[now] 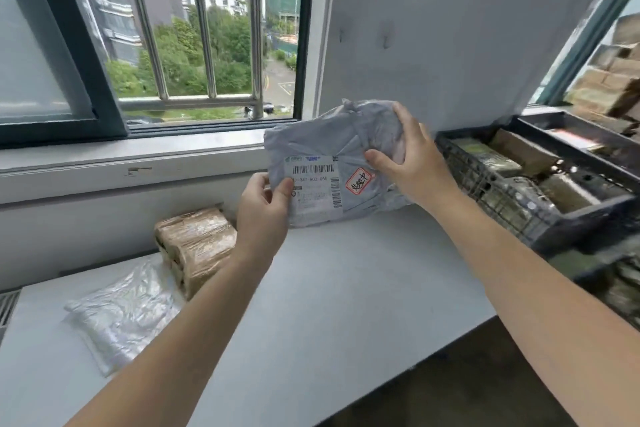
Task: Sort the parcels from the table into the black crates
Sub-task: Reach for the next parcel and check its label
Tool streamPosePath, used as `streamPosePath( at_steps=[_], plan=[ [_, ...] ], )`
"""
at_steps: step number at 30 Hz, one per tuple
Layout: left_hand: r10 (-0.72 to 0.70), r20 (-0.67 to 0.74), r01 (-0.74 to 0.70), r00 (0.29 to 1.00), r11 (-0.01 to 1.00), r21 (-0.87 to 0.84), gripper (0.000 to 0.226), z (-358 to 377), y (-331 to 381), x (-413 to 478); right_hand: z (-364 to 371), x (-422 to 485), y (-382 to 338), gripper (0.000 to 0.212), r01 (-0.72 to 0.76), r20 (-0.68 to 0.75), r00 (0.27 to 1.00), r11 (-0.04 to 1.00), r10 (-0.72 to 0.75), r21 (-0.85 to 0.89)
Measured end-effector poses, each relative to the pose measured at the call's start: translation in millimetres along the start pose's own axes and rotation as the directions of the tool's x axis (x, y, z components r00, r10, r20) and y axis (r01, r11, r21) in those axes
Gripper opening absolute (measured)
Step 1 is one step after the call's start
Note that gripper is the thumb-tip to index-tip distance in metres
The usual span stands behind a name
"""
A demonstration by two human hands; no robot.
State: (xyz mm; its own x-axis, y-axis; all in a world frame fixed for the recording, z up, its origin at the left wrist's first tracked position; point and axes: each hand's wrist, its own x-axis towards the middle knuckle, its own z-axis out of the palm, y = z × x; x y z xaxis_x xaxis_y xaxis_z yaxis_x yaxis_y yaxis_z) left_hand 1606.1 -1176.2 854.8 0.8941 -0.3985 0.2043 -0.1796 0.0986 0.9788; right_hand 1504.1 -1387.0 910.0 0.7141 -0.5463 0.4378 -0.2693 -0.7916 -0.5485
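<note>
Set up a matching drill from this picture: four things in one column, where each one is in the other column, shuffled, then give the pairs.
1. grey mailer
2. brown taped parcel
3. clear plastic bag
4. black crate

A. lying flat on the table, front left
B. right of the table, partly filled
C. held up by the left hand and right hand
D. at the table's back edge

Pairs: 1-C, 2-D, 3-A, 4-B
</note>
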Motion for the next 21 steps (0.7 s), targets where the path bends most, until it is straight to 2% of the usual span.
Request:
streamPosePath(
  at_steps=[5, 12, 15, 18, 19, 21],
  plan=[
    [0.026, 0.131, -0.034, 0.991, 0.998, 0.054, 0.014, 96, 13, -2, -69, -6, 74, 0.083, -0.035, -0.118, 0.992, 0.999, 0.033, -0.015],
    [0.075, 0.195, -0.105, 0.978, 0.983, 0.149, 0.030, 276, 24, -25, -190, -19, 208, 0.087, -0.078, -0.222, 0.973, 0.994, 0.060, -0.073],
    [0.084, 0.222, -0.122, 0.971, 0.979, 0.163, 0.029, 345, 29, -33, -235, -21, 260, 0.086, -0.100, -0.260, 0.962, 0.993, 0.081, -0.061],
    [0.080, 0.294, -0.124, 0.952, 0.983, 0.135, 0.009, 400, 35, -34, -269, -20, 300, 0.087, -0.104, -0.297, 0.952, 0.993, 0.081, -0.064],
    [0.081, 0.319, -0.123, 0.944, 0.986, 0.116, 0.009, 417, 37, -33, -278, -18, 311, 0.087, -0.102, -0.309, 0.948, 0.993, 0.079, -0.056],
    [0.088, 0.361, -0.124, 0.928, 0.989, 0.078, 0.030, 448, 40, -29, -295, -13, 334, 0.087, -0.101, -0.324, 0.942, 0.994, 0.083, -0.041]
  ],
)
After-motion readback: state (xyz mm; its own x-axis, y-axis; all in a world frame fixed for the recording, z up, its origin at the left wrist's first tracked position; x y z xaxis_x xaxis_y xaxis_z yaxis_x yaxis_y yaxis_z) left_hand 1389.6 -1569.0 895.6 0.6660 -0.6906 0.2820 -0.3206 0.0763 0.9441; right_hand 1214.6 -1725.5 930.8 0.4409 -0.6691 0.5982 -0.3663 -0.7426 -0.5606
